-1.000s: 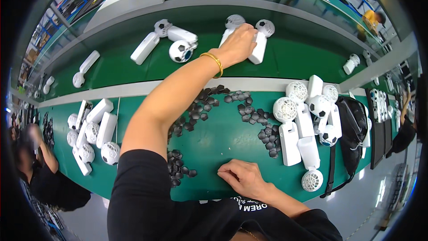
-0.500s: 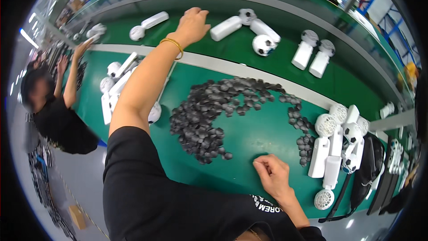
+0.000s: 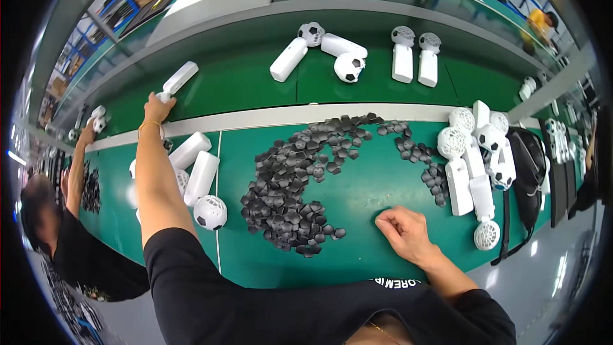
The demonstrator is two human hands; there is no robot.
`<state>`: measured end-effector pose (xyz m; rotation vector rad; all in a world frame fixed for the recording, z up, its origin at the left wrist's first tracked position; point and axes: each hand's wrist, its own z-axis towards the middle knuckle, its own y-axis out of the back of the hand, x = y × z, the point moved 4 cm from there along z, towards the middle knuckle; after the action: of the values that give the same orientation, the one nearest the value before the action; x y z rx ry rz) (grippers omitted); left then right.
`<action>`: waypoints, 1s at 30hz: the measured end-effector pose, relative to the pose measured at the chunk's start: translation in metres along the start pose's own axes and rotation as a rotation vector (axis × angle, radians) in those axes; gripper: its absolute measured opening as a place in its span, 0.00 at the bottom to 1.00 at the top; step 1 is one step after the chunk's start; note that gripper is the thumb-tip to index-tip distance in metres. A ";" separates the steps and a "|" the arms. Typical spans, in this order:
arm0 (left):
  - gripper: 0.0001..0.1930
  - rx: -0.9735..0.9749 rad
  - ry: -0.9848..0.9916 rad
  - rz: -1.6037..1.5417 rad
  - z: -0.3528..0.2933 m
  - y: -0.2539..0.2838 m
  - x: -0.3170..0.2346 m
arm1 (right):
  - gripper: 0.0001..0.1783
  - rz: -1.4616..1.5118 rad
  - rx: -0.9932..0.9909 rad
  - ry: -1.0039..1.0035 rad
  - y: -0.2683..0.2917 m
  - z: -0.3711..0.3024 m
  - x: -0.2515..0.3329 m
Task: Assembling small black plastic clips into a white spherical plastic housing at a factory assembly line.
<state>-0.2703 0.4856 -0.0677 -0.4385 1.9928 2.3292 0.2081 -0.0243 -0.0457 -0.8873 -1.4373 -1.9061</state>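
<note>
Stretched out to the far left, my left hand [image 3: 158,108] has its fingers closed round the ball end of a white football-headed handheld device [image 3: 181,78], which lies on the green conveyor belt [image 3: 236,89]. Its white handle points away from me. My right hand [image 3: 403,233] rests closed on the green tabletop [image 3: 357,211]; whatever its curled fingers hold, if anything, is hidden. Between my arms, a curved heap of small dark pentagon pieces [image 3: 281,198] spreads over the table. Beside my left forearm lie several more white devices, one with a black-and-white football head [image 3: 210,212].
More football-headed devices [image 3: 350,67] lie on the belt beyond the grey rail [image 3: 255,113]. At the right, white devices [image 3: 460,185] are piled next to a black bag [image 3: 529,179]. A co-worker [image 3: 76,249] reaches toward the belt at the far left.
My left hand has moved left and down from above the belt to the device's ball end. My view has turned left. The right hand stays closed on the table.
</note>
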 end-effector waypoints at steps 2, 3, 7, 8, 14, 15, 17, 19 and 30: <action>0.45 0.018 -0.022 0.000 0.008 -0.004 -0.020 | 0.03 -0.015 -0.041 0.008 0.000 0.001 -0.003; 0.44 0.032 -0.019 0.012 0.007 -0.005 -0.026 | 0.03 -0.019 -0.059 0.027 0.000 -0.001 -0.003; 0.37 -0.067 -0.065 -0.144 -0.004 0.004 -0.043 | 0.03 -0.027 -0.097 0.047 0.000 0.001 -0.002; 0.36 -0.120 -0.069 -0.216 -0.003 0.009 -0.038 | 0.04 -0.018 -0.101 0.061 -0.001 0.002 -0.001; 0.31 -0.165 -0.289 -0.847 -0.040 0.090 -0.078 | 0.04 0.092 -0.028 0.019 -0.003 0.008 -0.006; 0.32 -0.130 -0.354 -0.896 -0.061 0.111 -0.096 | 0.04 0.121 -0.017 0.015 0.001 0.009 -0.009; 0.33 -0.100 -0.419 -0.939 -0.117 0.145 -0.120 | 0.04 0.109 -0.046 0.019 0.011 0.014 -0.011; 0.31 -0.103 -0.519 -1.197 -0.178 0.176 -0.132 | 0.04 0.094 -0.090 0.040 0.019 0.026 -0.009; 0.28 0.989 -0.324 -2.042 -0.446 0.119 -0.196 | 0.09 -0.345 -0.167 0.206 0.012 0.127 -0.028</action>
<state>-0.0265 0.0596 0.0352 -1.0345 0.9650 0.1244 0.2550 0.0974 -0.0360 -0.5168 -1.3893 -2.3248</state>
